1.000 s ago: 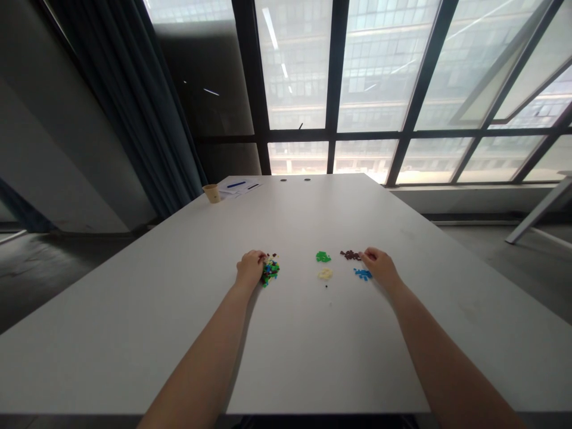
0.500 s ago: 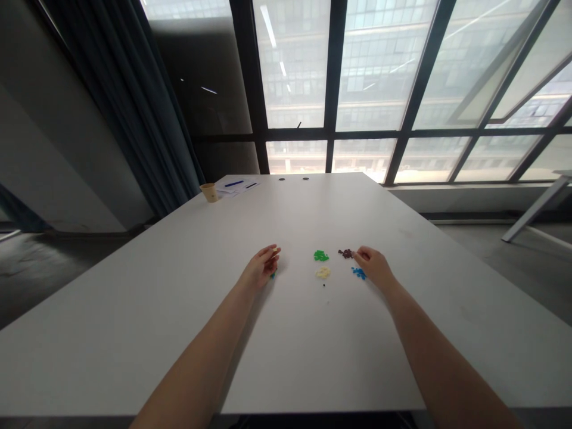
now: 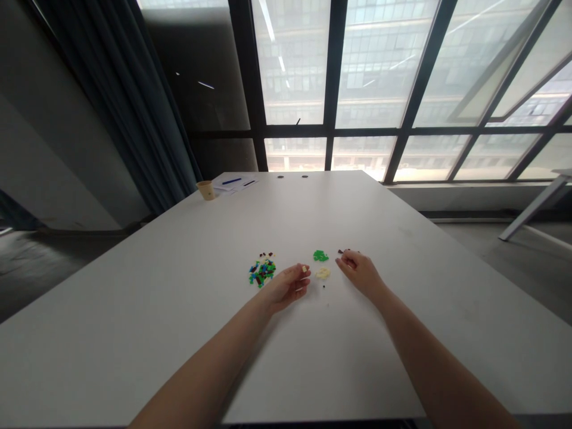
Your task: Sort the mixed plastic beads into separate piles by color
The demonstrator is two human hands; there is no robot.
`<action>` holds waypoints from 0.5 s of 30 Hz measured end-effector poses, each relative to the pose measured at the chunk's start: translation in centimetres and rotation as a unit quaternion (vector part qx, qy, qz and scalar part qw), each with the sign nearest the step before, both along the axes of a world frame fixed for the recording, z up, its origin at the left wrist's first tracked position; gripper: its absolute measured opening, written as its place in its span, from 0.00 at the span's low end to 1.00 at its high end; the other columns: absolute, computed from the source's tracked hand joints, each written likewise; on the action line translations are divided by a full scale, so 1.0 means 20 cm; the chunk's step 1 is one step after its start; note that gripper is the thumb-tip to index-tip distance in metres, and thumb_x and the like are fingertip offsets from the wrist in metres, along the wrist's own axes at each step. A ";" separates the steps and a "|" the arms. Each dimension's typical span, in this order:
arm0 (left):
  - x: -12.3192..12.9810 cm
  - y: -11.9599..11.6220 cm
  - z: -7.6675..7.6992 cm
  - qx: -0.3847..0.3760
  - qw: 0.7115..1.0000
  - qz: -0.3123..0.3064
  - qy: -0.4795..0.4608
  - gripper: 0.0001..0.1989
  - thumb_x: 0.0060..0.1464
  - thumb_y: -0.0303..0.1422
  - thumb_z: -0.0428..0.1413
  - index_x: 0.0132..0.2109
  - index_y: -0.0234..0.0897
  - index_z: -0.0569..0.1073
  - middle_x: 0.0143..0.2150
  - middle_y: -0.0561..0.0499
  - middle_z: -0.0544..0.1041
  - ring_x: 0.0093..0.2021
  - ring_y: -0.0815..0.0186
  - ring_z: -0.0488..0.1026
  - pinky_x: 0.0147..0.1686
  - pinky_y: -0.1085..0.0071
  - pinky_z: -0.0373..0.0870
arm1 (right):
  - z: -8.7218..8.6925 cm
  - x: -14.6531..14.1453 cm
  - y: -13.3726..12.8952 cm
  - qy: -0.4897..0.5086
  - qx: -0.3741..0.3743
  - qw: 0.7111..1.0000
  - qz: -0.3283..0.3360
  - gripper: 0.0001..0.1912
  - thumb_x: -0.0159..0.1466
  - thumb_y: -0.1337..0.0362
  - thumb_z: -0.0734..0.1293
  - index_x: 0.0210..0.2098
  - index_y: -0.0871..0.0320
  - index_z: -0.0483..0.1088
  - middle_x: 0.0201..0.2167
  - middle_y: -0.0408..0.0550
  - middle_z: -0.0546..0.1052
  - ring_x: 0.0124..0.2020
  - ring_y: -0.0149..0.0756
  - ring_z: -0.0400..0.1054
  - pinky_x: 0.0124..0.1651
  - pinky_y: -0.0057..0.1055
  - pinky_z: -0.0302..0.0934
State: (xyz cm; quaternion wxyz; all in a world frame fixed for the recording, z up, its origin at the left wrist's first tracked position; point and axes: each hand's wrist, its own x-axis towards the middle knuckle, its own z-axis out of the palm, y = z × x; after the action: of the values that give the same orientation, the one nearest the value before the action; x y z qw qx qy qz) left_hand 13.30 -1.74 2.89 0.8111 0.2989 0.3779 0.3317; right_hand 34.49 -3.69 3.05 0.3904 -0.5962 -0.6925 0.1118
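Note:
Between the fingertips of my left hand (image 3: 289, 287) is a small cream piece (image 3: 304, 269), held just left of a cream pile (image 3: 323, 273). Behind that pile sits a green pile (image 3: 320, 255). My right hand (image 3: 360, 271) has its fingers drawn together above the table, in front of a dark brown pile (image 3: 341, 251) that it mostly covers; whether anything is in those fingers is too small to tell. The blue pieces are hidden by this hand. Left of my left hand lies a mixed pile (image 3: 262, 271) of green, blue, brown and cream pieces.
One tiny dark piece (image 3: 324, 286) lies in front of the cream pile. At the far left of the white table (image 3: 330, 208) stand a tan cup (image 3: 206, 190) and papers (image 3: 232, 185) with pens on them. Windows rise beyond the table's far edge.
My left hand has moved right, from the mixed pile to beside the cream pile, uncovering the mixed pieces. My right hand has shifted slightly left and now hides the blue pieces.

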 end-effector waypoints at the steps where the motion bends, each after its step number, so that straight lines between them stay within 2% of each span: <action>1: 0.00 0.00 0.00 -0.001 1.000 -0.005 -0.002 0.09 0.46 0.37 0.58 0.32 0.36 0.71 0.30 0.53 0.72 0.28 0.74 0.69 0.29 0.77 0.64 | 0.00 -0.02 -0.01 0.002 0.006 1.000 0.012 0.15 0.57 0.59 0.58 0.17 0.57 0.52 0.16 0.38 0.55 0.19 0.26 0.50 0.24 0.24 0.46; 5: 0.01 -0.02 -0.03 -0.001 0.999 -0.027 -0.026 0.11 0.45 0.40 0.58 0.32 0.36 0.70 0.31 0.55 0.71 0.28 0.75 0.69 0.28 0.78 0.63 | 0.02 -0.09 -0.05 0.013 0.031 0.997 0.065 0.12 0.58 0.62 0.58 0.19 0.58 0.57 0.17 0.38 0.56 0.21 0.27 0.51 0.26 0.25 0.47; 9: 0.04 -0.04 -0.07 0.001 0.998 -0.056 -0.037 0.13 0.43 0.40 0.59 0.32 0.36 0.71 0.31 0.54 0.71 0.28 0.76 0.68 0.28 0.79 0.62 | 0.04 -0.16 -0.09 0.029 0.042 0.992 0.113 0.05 0.57 0.64 0.61 0.28 0.58 0.66 0.21 0.40 0.61 0.24 0.28 0.55 0.28 0.25 0.51; 15: 0.06 -0.06 -0.07 0.018 0.995 -0.092 -0.045 0.14 0.40 0.40 0.61 0.31 0.34 0.71 0.28 0.54 0.69 0.27 0.76 0.64 0.28 0.79 0.59 | 0.03 -0.18 -0.11 0.016 0.043 0.985 0.169 0.08 0.55 0.67 0.63 0.35 0.56 0.69 0.25 0.43 0.66 0.29 0.30 0.59 0.34 0.28 0.55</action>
State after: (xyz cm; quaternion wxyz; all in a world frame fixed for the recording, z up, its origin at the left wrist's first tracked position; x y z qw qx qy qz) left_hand 14.50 -2.91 1.42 0.8489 0.3315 0.3057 0.2757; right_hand 30.81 -5.99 3.61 0.4022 -0.4512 -0.7813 0.1558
